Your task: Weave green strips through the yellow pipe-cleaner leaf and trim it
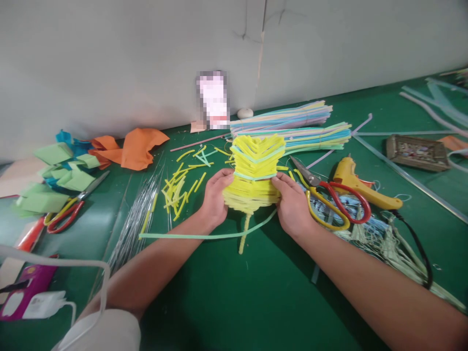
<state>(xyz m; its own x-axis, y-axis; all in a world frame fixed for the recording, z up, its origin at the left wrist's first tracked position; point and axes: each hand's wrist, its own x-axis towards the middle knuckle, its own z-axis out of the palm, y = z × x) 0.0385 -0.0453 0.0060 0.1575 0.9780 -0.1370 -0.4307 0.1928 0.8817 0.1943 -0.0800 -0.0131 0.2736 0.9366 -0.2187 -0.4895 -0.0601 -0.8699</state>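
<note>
A yellow leaf shape made of pipe cleaners (254, 190) is held up above the green table between my two hands. Its short stem points down toward me, and pale green bands cross the yellow rows. My left hand (216, 195) pinches its left edge, thumb on top. On the opposite edge, my right hand (292, 202) pinches it near the end of a green band. A long pale green pipe cleaner (197, 237) runs from near my right hand, past the stem, and over my left forearm. Where it joins the leaf is hidden.
Cut yellow pieces (177, 190) and thin wires (137, 219) lie left. Pipe cleaner bundles (292, 127) and a phone (214, 100) are behind. Scissors (340, 204), a yellow glue gun (361, 187) and tassels (380, 239) lie right. More scissors (71, 209) rest by folded green paper (47, 195).
</note>
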